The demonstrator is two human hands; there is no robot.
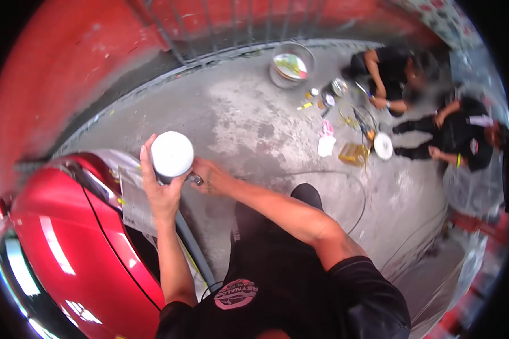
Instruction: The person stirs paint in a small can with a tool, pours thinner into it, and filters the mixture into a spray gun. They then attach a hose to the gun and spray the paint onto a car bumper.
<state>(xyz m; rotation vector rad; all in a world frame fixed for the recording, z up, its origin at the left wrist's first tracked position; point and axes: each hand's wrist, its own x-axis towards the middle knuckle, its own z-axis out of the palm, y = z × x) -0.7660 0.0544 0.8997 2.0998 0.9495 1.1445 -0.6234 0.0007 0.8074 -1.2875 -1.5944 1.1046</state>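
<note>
In front of me I hold what looks like a spray gun with a round white cup (172, 153) on top, its flat lid facing up. My left hand (163, 189) is wrapped around the side of the cup, fingers along its left edge and thumb near its lower side. Close against the gun's metal part (195, 179), my right hand (210, 176) is curled in a grip, with most of its fingers hidden. Just below and left is a red car (62, 209), with newspaper masking (138, 203) along its edge.
Two people in black, one crouching (390, 68) and one farther right (464, 135), are at the upper right. Near them are a metal basin (293, 65), a yellowish container (353, 153), a white round lid (383, 146) and several small cans. A thin hose (363, 195) curves across the floor.
</note>
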